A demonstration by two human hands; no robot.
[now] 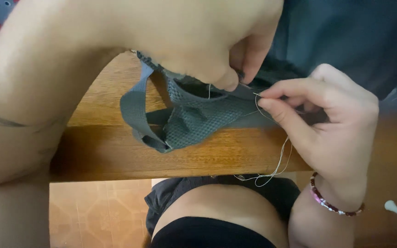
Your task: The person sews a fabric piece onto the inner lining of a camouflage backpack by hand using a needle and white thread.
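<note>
Grey mesh strap piece point(194, 117) at desk point(116, 156) front edge | left hand point(217, 50) pinches it shut | right hand point(331, 119) pinches thread point(279, 160) closed | step: hand-stitching; next needs thread drawn taut.

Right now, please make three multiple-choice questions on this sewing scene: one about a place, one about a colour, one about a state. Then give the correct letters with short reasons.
1. Where does the grey mesh strap piece lie?
A. on the floor tiles
B. on the edge of the wooden table
C. inside a box

2. What colour are most beads of the bracelet on the right wrist?
A. dark red
B. yellow
C. blue

3. What is the right hand doing?
A. lying flat and open
B. gripping scissors
C. pinching a fine needle with pale thread

Answers:
1 B, the fabric rests on the wood, partly over its front edge.
2 A, dark red beads show, with a few pink ones.
3 C, thumb and forefinger close at the fabric while the left hand presses the strap down and the thread hangs below.
</note>
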